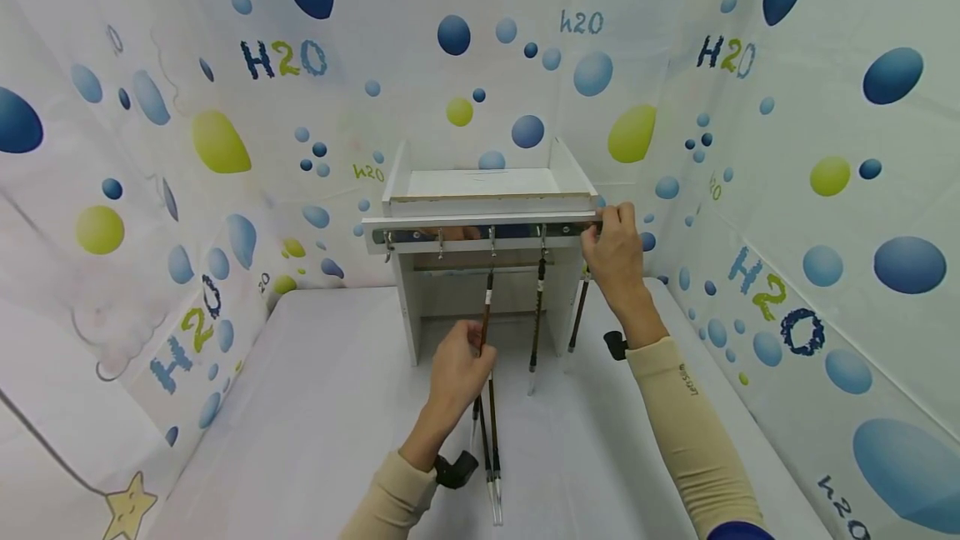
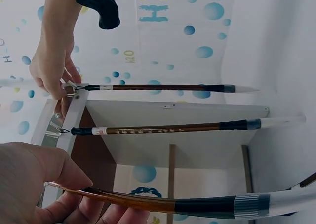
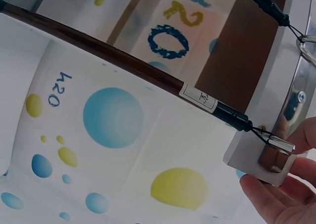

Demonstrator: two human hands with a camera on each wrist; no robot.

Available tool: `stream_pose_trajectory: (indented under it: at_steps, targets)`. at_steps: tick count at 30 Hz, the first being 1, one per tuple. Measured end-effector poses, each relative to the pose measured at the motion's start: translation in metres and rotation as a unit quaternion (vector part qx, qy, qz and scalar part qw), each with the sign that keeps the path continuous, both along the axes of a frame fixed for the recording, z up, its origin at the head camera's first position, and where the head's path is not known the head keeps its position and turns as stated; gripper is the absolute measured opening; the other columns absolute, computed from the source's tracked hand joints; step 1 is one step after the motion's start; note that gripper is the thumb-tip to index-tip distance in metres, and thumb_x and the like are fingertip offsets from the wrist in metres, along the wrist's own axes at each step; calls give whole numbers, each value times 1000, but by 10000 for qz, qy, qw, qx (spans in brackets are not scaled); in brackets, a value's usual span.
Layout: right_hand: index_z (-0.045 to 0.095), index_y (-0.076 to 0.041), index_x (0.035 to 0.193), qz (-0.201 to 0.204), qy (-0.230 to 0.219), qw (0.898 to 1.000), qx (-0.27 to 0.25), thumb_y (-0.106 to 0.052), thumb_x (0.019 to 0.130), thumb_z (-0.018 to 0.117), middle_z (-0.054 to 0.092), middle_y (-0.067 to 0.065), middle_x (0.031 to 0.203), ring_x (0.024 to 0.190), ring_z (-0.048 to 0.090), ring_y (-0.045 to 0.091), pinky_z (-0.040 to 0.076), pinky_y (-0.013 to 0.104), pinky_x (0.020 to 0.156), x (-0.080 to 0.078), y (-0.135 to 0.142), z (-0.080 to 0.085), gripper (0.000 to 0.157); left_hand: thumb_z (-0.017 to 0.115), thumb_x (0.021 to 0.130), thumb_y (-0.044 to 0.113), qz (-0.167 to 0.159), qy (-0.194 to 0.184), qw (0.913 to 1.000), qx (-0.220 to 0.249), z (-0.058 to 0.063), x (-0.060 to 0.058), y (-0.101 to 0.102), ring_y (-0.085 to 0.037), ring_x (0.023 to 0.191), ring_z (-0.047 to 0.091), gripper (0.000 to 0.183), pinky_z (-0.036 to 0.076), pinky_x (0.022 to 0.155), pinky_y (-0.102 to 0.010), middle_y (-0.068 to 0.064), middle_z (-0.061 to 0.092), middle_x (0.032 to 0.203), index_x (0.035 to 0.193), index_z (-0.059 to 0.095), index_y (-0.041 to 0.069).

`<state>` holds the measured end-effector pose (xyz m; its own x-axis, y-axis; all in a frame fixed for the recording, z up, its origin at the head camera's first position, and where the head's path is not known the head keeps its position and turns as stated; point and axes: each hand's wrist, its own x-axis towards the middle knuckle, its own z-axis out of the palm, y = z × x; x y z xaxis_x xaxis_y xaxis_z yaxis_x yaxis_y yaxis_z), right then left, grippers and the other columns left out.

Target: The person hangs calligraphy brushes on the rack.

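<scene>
My left hand [image 1: 459, 363] pinches the brown handle of a calligraphy brush [image 2: 143, 200] between thumb and fingers, below a middle hook of the hook rail [image 1: 465, 233]. Whether its loop is on that hook I cannot tell. At the rail's right end, my right hand [image 1: 617, 248] grips the board, its thumb beside the last hook [image 3: 281, 144]. From that hook hangs one brush [image 3: 118, 56] by its black loop. A second hanging brush [image 2: 168, 129] is on the neighbouring hook, its tip capped in clear plastic.
The rail fronts a white wooden stand [image 1: 408, 307] with an open tray top [image 1: 480, 182]. Two hooks at the left carry no brush. Below my left hand, more brushes [image 1: 495, 432] lie on the white tabletop [image 1: 322, 407]. Printed curtains [image 1: 420, 48] surround the table.
</scene>
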<state>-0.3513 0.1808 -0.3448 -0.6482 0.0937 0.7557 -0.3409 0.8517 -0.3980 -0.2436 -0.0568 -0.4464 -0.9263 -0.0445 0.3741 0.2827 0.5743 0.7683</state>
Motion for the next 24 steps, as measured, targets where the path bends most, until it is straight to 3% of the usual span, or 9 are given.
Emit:
stream_pose_trajectory:
  at_steps: [8, 24]
  targets:
    - [61, 12, 113, 2, 0, 10000, -3, -2, 90, 61, 52, 25, 106, 90, 65, 39, 60, 44, 79, 0, -1, 0, 27, 62, 82, 8, -48, 150, 9998, -80, 9, -5, 2, -10, 58, 49, 33, 39, 47, -22, -10, 69, 93, 114, 64, 1]
    - [61, 13, 112, 24, 11, 10000, 0, -1, 91, 60, 51, 25, 106, 89, 65, 39, 60, 45, 78, -1, 0, -1, 25, 61, 82, 11, -21, 65, 10000, -23, 9, -12, 1, -12, 59, 52, 34, 40, 47, -23, -11, 69, 93, 115, 64, 1]
